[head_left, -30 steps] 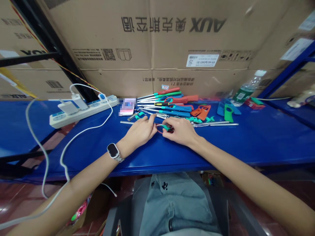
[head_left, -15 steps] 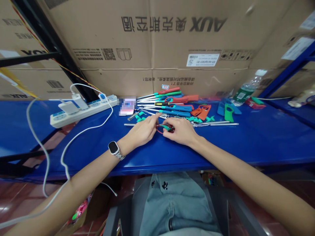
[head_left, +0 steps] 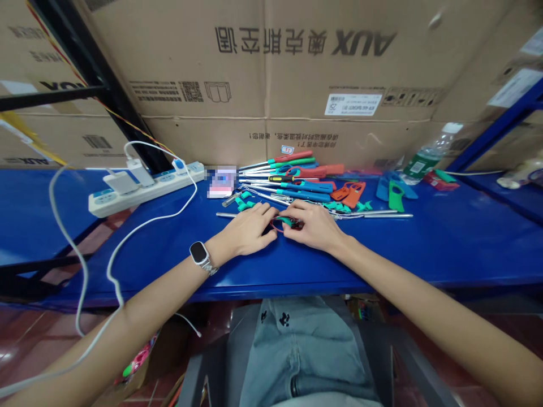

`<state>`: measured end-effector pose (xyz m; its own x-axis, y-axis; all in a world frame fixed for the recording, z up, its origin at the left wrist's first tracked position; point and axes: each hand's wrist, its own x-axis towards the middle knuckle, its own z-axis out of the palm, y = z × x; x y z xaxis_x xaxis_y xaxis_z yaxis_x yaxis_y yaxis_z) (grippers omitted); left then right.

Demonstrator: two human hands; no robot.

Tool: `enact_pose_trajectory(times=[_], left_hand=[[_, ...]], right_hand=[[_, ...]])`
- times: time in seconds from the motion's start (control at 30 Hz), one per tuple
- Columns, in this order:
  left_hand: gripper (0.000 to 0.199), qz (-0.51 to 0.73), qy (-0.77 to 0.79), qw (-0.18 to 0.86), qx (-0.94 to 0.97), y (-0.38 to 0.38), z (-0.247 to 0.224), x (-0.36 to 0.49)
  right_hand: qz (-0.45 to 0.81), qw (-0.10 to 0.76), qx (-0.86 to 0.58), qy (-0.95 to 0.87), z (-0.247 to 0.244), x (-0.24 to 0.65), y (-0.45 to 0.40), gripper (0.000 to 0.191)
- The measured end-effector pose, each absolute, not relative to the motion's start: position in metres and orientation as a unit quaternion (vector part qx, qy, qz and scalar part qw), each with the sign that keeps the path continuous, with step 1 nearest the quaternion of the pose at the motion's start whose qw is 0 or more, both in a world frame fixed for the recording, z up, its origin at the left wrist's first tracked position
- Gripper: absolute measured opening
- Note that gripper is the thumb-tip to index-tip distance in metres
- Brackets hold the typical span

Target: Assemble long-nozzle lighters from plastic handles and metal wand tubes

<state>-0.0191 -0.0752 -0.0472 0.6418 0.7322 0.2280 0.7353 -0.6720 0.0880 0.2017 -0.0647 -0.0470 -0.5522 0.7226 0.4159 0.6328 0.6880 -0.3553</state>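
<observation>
My right hand (head_left: pixel 313 226) has its fingers curled round a small green plastic part (head_left: pixel 287 221), with thin red wire (head_left: pixel 275 224) looping out to its left. Most of that part is hidden under the fingers. Just left of the wire lies my left hand (head_left: pixel 253 229), palm down, thumb apart from the fingers; its fingertips are close to the wire, and whether they touch it I cannot tell. Behind both hands is a pile of what look like long-necked lighters (head_left: pixel 311 187), with metal stems and red, green and blue handles. Thin metal rods (head_left: pixel 384 214) lie to the right.
A yellow-and-black screwdriver (head_left: pixel 282 178) lies on the pile. Orange pieces (head_left: pixel 352 194) and small green pieces (head_left: pixel 245 202) are scattered around. A white power strip (head_left: pixel 148 189) with cables stands left, a plastic bottle (head_left: pixel 426 155) right. Cardboard (head_left: pixel 271 73) backs the blue table (head_left: pixel 263 271).
My left hand has drawn its pointing index finger back and spread its thumb away from the fingers. My right hand stays on the green part. The view has shifted slightly.
</observation>
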Motion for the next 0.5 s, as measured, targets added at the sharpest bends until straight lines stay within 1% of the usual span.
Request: enact_pose_trajectory(times=[0.07,0.1,0.2,0.3,0.4,0.5], left_hand=[[0.033,-0.121,-0.410,0.005,-0.904,-0.0763,-0.0457,-0.0191],[0.034,-0.121,-0.412,0.002,-0.903,-0.0767,-0.0450,-0.0190],[0.036,-0.122,-0.414,-0.009,-0.902,-0.0772,-0.0441,-0.0184],[0.037,-0.132,-0.414,-0.023,-0.900,-0.0762,-0.0448,-0.0189],[0.034,-0.177,-0.403,-0.046,-0.897,-0.0732,-0.0462,-0.0220],[0.024,-0.241,-0.363,-0.077,-0.897,-0.0679,-0.0466,-0.0275]], right_hand=[[0.093,0.285,-0.391,-0.870,-0.0475,0.2018,-0.0643,0.031],[0.095,0.287,-0.393,-0.868,-0.0479,0.2019,-0.0640,0.030],[0.089,0.285,-0.391,-0.871,-0.0488,0.2018,-0.0632,0.014],[0.080,0.290,-0.396,-0.868,-0.0488,0.2015,-0.0636,0.008],[0.087,0.299,-0.400,-0.862,-0.0477,0.2017,-0.0647,0.007],[0.105,0.312,-0.387,-0.861,-0.0472,0.2028,-0.0652,0.006]])
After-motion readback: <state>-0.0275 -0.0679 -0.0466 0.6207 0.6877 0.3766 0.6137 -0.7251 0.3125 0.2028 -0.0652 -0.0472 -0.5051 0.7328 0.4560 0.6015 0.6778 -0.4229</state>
